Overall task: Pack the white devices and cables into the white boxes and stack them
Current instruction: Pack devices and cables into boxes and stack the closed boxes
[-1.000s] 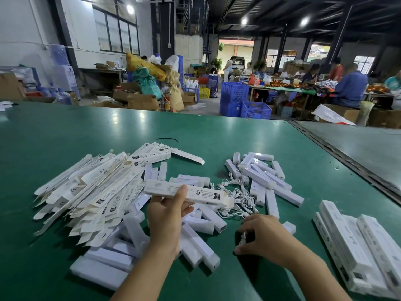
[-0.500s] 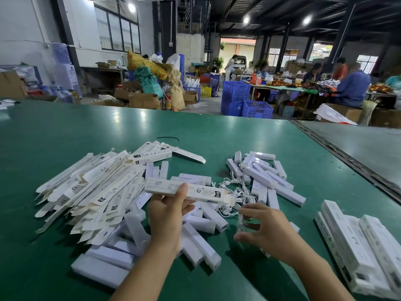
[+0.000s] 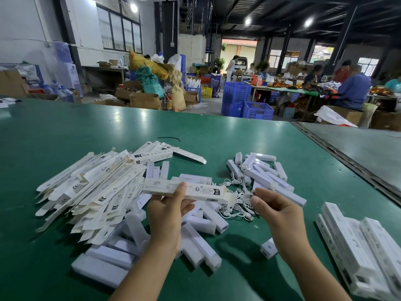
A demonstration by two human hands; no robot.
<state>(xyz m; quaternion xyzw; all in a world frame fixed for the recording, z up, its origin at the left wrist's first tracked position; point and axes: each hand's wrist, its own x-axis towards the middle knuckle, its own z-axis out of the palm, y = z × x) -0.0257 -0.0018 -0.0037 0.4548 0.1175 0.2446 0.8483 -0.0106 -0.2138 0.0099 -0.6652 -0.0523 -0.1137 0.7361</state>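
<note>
My left hand (image 3: 168, 210) grips a long white box (image 3: 186, 190) held level above the green table, its open flap end pointing right. My right hand (image 3: 275, 210) is raised just right of that end and pinches a coiled white cable (image 3: 246, 195) between thumb and fingers. Below them lies a tangle of white cables (image 3: 236, 210). White devices lie in two heaps, one under my left wrist (image 3: 195, 242) and one at centre right (image 3: 262, 172). Flat unfolded white boxes (image 3: 91, 190) are piled at the left. Packed boxes (image 3: 358, 250) sit stacked at the right.
A small white device (image 3: 269, 248) lies alone beside my right wrist. A black tie (image 3: 169, 138) lies further back on the table. A metal seam (image 3: 347, 161) divides this table from a grey one on the right. People work at distant tables beyond blue crates (image 3: 245, 101).
My right hand has lifted off the table with a cable and moved up towards the open end of the box. My left hand keeps the box in about the same place.
</note>
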